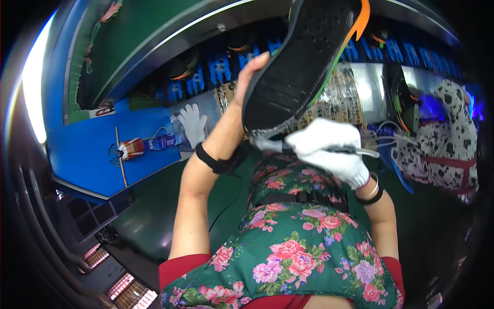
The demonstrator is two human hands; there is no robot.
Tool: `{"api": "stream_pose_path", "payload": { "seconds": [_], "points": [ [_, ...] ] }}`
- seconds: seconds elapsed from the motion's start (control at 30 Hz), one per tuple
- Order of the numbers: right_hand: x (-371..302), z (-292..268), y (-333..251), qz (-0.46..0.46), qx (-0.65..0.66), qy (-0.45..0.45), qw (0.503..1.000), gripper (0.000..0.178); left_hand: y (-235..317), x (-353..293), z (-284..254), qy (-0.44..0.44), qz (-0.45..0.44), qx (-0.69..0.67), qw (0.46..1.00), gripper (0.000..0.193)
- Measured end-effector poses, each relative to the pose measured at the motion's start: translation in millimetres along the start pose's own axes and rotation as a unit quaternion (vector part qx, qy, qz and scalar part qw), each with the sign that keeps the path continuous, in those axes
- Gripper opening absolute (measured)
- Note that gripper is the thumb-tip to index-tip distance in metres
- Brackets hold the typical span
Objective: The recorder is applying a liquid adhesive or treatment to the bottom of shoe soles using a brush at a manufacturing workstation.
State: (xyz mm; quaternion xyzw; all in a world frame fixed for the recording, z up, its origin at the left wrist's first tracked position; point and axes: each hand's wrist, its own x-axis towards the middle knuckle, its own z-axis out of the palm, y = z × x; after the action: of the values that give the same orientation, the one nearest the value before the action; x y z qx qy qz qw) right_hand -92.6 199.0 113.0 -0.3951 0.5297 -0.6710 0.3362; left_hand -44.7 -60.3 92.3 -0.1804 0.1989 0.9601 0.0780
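In the head view, the bent left arm's hand [249, 74] grips the shoe [296, 69] by its left edge, sole showing. Below the shoe, the gloved right hand [329, 149] clasps a slim tool [272, 146], tip at the heel. Left of the shoe lies a bottle [163, 142], contents unclear.

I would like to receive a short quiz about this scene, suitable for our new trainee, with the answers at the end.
1. True or false: the left hand, which supports the black sole, is gloved.

2. Choose one. The right hand holds:
A) scissors
B) a slim tool
C) a phone

3. Fill in: in the picture, a loose white glove lies to the ____ of the black sole.

Key: 1. False, it is bare. 2. B. 3. left.
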Motion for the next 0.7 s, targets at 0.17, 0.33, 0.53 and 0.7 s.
{"api": "stream_pose_path", "payload": {
  "seconds": [0.17,0.33,0.53,0.7],
  "points": [
    [29.8,-21.0,-20.1,-0.106,-0.159,0.098,0.977,0.016,-34.4,-12.9,-10.2,-0.095,-0.009,-0.205,0.974,0.072],
    [56.7,-32.9,-34.2,-0.198,-0.373,0.179,0.889,0.016,-59.7,-30.4,-24.9,-0.105,-0.025,-0.179,0.978,0.083],
    [16.6,-33.2,-9.3,-0.123,0.044,0.144,0.981,0.015,-34.6,-83.7,-16.2,-0.208,0.149,-0.065,0.965,0.108],
    [-1.2,-50.1,12.7,-0.012,0.156,0.301,0.941,0.027,102.4,-138.8,-17.6,-0.348,0.161,0.027,0.923,0.129]
  ]
}}
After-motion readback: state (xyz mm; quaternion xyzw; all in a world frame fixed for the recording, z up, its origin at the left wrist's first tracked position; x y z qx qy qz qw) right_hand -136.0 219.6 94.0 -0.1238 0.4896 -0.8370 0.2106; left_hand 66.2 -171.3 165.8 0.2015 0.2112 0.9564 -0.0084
